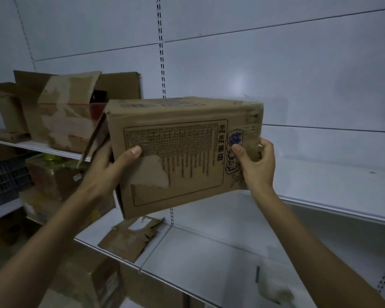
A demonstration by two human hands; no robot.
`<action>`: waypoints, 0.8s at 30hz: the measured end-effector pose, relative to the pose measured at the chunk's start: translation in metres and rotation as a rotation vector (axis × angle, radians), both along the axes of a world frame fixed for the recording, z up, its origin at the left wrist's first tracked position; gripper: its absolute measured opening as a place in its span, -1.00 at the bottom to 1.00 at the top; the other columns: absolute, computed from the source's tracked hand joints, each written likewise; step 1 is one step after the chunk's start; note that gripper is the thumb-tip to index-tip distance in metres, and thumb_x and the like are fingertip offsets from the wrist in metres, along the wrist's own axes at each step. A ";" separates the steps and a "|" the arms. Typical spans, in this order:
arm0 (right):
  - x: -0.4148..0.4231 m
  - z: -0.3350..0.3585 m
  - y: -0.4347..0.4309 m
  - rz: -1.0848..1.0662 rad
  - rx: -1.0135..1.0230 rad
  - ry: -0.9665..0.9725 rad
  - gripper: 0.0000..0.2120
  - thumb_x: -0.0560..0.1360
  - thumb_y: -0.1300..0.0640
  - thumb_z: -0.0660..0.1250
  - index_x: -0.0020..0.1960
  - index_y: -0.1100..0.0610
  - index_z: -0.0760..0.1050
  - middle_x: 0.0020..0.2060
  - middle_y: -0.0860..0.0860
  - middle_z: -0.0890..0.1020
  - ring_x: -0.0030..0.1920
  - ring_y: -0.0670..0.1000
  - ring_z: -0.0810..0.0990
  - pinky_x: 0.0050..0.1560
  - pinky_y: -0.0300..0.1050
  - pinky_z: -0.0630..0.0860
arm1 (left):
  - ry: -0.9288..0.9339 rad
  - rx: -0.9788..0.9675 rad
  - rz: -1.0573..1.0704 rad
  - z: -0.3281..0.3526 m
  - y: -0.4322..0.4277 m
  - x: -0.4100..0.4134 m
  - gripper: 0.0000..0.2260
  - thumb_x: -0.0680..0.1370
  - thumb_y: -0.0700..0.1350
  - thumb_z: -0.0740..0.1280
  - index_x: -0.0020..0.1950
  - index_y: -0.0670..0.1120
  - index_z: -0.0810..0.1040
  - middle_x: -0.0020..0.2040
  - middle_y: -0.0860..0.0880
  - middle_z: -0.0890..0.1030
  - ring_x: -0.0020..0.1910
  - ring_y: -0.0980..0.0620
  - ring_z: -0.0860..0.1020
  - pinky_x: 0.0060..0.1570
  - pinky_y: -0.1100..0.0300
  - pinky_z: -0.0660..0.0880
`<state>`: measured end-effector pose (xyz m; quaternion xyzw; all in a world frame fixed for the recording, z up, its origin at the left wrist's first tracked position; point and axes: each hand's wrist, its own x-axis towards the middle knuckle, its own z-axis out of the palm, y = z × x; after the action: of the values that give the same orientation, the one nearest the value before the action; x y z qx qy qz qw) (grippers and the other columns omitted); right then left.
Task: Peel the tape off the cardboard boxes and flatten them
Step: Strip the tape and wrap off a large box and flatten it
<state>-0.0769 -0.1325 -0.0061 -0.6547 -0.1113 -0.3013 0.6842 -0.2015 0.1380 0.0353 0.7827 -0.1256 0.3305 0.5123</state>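
Observation:
I hold a brown cardboard box (182, 152) in the air in front of white shelving, its printed side facing me and a torn patch near its lower left. My left hand (111, 167) grips the box's left end, thumb on the printed face, beside a loose end flap (96, 141). My right hand (256, 163) grips the right end, thumb on the blue logo. A strip of clear tape shows faintly at the box's upper right corner. A flattened piece of cardboard (131, 236) lies on the shelf below the box.
An opened, torn cardboard box (60, 114) stands on the upper left shelf (53, 150) with other cardboard behind it. More boxes (53, 178) and a dark crate (2, 181) sit lower left. White shelves (320, 187) extend to the right.

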 end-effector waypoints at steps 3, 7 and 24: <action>-0.019 -0.006 0.009 -0.109 0.060 -0.088 -0.40 0.28 -0.26 0.46 0.21 -0.03 0.39 -0.02 -0.19 0.58 -0.04 -0.31 0.57 -0.13 -0.45 0.49 | -0.014 0.073 0.070 0.008 0.020 0.006 -0.81 0.41 0.29 0.26 0.01 0.50 0.49 0.00 0.43 0.58 -0.01 0.40 0.56 -0.09 0.36 0.49; -0.036 -0.010 0.022 -0.168 0.016 -0.138 -0.44 0.32 -0.24 0.42 0.22 0.00 0.42 0.08 -0.01 0.58 0.04 -0.03 0.58 -0.02 -0.12 0.56 | -0.198 0.088 0.391 -0.008 0.035 0.016 -0.65 0.49 0.29 0.25 0.25 0.28 0.46 0.12 0.31 0.55 0.11 0.22 0.53 -0.02 0.20 0.47; -0.021 0.115 0.006 0.108 -0.445 -0.122 -0.77 0.51 -0.15 0.32 0.02 -0.03 0.62 0.01 -0.18 0.61 0.07 -0.20 0.54 0.18 -0.14 0.48 | -0.624 0.754 0.843 0.045 -0.106 0.077 -0.71 0.64 -0.05 0.12 -0.06 -0.09 0.61 -0.10 -0.03 0.64 -0.09 -0.10 0.55 0.01 0.00 0.37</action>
<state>-0.0980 -0.1262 0.1085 -0.7632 -0.2508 -0.2713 0.5300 -0.1248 0.0324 0.0806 0.7581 -0.0580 0.6488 -0.0322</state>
